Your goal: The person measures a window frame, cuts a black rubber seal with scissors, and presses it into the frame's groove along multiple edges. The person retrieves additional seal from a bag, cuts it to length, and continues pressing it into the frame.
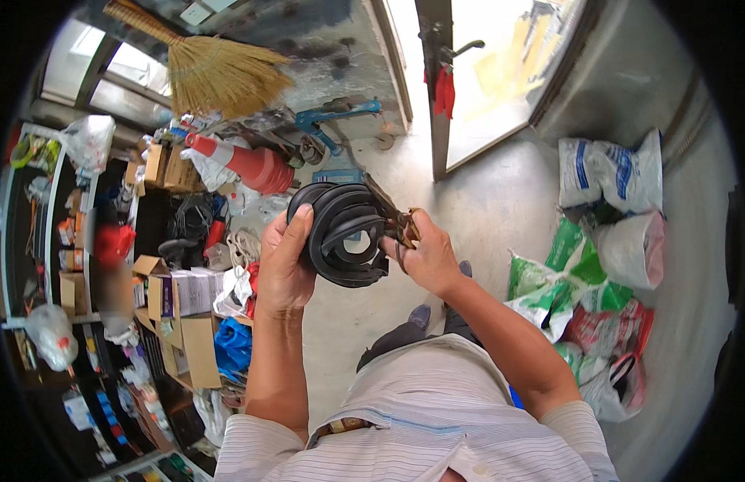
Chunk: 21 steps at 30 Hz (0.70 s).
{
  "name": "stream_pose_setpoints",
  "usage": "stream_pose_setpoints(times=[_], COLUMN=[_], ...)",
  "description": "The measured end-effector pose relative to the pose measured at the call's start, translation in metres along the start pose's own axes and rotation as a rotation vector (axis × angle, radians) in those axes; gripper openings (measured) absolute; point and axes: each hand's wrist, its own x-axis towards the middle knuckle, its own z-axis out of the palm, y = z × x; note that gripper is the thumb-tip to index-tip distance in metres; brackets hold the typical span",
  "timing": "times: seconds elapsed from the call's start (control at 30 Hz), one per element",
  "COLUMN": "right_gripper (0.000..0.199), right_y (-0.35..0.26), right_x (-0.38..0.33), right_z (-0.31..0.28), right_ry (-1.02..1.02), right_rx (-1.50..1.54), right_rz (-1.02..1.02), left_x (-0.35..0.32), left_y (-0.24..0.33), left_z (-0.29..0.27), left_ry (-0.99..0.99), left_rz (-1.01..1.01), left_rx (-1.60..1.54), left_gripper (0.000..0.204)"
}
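A thick coil of black rubber strip [327,234] is held up in front of my body. My left hand [284,259] grips the coil's left side, with the thumb lying on top. In my right hand [430,255] is a pair of worn, brownish scissors [406,228], the fingers closed round their handles. The dark blades point up and left along the coil's upper right edge. Whether they touch the strip, I cannot tell. Light floor shows through the middle of the coil.
Crowded shelves [58,209] and cardboard boxes [199,347] line the left. Ahead are a straw broom [220,74], red traffic cones [256,167] and a blue tool [336,116]. A glass door [438,104] stands open. Filled sacks [569,265] lie at the right.
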Motion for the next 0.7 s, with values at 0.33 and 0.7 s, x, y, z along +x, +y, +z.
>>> stream_pose_setpoints(times=[0.33, 0.7], right_gripper=[0.026, 0.015], right_y=[0.028, 0.026], right_x=[0.153, 0.341], right_z=[-0.051, -0.034], right_ry=[-0.066, -0.201], right_rx=[-0.060, -1.043], right_rz=[-0.116, -0.732], left_x=[0.058, 0.158], left_y=[0.007, -0.012], left_z=[0.008, -0.051], left_ry=[0.332, 0.247], left_rz=[0.034, -0.121], left_rx=[-0.043, -0.085], left_gripper=[0.033, 0.039])
